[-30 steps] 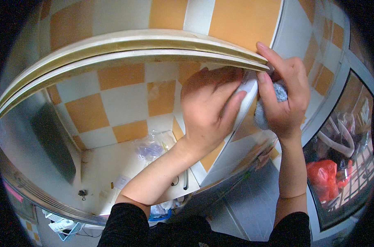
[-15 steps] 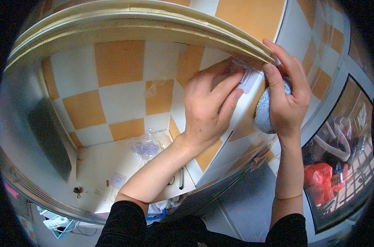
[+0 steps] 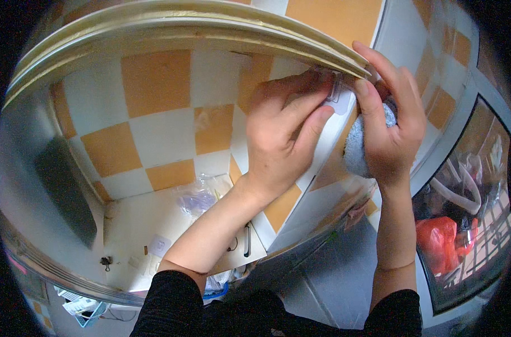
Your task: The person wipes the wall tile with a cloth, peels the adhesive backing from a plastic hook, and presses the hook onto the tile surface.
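Clear plastic squarish piece (image 3: 338,102) just below right end of cream-white layered board (image 3: 210,27). Left hand (image 3: 280,126) touching it; fingertips hidden, pinch unclear. Right hand (image 3: 394,132): thumb, forefinger spread at board's end; fuzzy grey-blue cloth (image 3: 354,149) gripped against palm. Probably best: even pressure.

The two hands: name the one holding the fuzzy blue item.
The right hand: the fuzzy item shows beneath its thumb. The left hand, at the clear plastic piece, has none.
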`<state>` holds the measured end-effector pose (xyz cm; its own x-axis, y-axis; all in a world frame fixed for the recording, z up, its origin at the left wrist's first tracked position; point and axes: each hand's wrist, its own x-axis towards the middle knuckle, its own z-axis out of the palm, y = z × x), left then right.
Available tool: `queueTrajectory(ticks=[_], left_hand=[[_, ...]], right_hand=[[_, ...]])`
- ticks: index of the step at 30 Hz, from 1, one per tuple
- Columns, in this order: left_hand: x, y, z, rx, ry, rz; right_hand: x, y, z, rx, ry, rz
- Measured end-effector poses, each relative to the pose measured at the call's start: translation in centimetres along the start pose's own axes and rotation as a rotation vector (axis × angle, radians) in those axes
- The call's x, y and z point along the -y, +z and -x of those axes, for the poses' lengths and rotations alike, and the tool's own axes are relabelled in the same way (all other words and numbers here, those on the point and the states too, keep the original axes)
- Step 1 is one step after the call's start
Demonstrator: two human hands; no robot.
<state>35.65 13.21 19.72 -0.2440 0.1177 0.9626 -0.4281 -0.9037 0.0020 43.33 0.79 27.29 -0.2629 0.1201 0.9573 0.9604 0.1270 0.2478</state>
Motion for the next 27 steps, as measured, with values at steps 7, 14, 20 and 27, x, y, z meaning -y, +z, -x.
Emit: queueTrajectory(ticks=[7,14,20,27], left_hand=[[0.5,-0.1,0.6,0.013,-0.009,0.013],[0.6,-0.2,1.0,-0.016,-0.056,0.017],[-0.3,-0.3,1.6,-0.021,-0.152,0.016],[-0.4,-2.0,2.0,0.078,0.008,-0.152]], right_hand=[[0.2,-0.8,0.2,0.057,-0.052,0.074],[0.1,-0.7,0.3,0.071,-0.044,0.042],[-0.2,-1.0,1.3,0.087,-0.053,0.078],[-0.3,-0.8,1.7,0.083,-0.057,0.08]])
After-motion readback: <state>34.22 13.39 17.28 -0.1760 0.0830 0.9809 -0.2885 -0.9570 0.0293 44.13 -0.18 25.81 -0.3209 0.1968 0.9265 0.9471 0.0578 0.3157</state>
